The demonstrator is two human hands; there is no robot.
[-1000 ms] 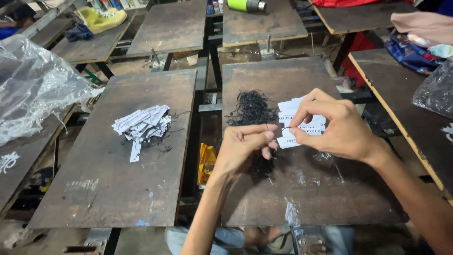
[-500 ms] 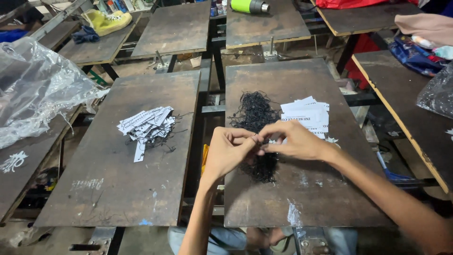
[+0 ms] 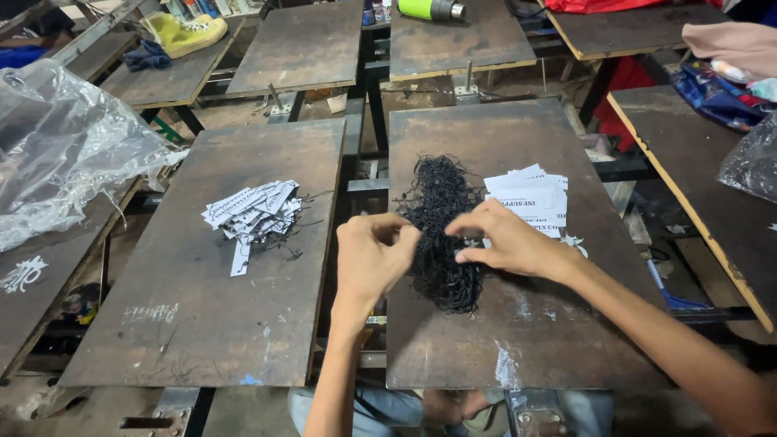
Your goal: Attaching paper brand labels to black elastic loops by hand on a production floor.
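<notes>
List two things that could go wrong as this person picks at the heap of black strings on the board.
1. Both hands, left hand and right hand, pinch into the tangled black strings; pulling one may drag out a clump or tighten knots.
2. The stack of white tags lies right beside the heap, so snagged strings could scatter it, perhaps towards the gap between the boards.

Workshop: rows of worn platens (image 3: pixel 210 324) (paint-stained).

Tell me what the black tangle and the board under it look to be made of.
Black tangle: probably thin string or elastic cord, matte; fine loose loops show at its edges. Board: seemingly wood or ply, dull brown, worn, with white paint smears.
</notes>
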